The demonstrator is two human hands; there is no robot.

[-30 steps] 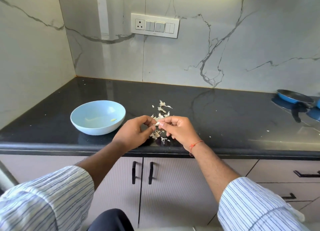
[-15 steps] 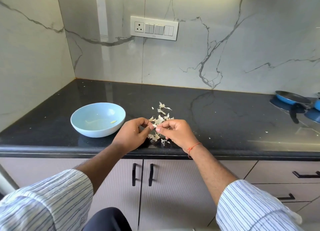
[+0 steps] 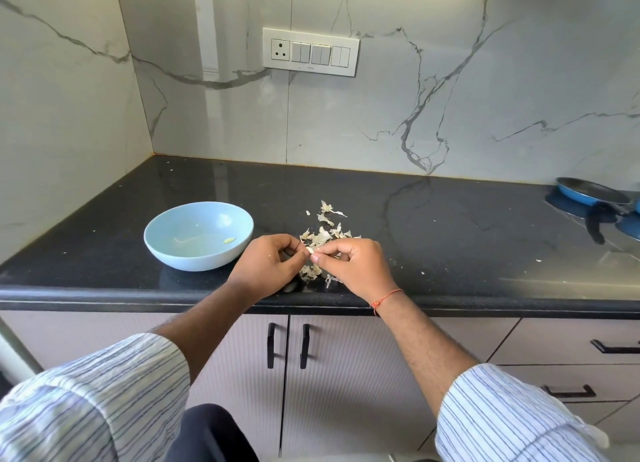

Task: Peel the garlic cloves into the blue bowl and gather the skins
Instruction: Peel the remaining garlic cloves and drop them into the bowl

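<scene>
Both hands, left hand (image 3: 273, 264) and right hand (image 3: 349, 266), are pinching one small garlic clove (image 3: 310, 250) over the near worktop (image 3: 450, 240), right of the blue bowl (image 3: 198, 235). It is probably light, firm and slippery; gripping its ends suits. Papery skins (image 3: 323, 235) are lying just behind.

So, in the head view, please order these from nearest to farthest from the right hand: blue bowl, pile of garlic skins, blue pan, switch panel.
From the right hand:
1. Pile of garlic skins, just beyond its fingers.
2. Blue bowl, to its left.
3. Blue pan, far right.
4. Switch panel, on the back wall.
</scene>
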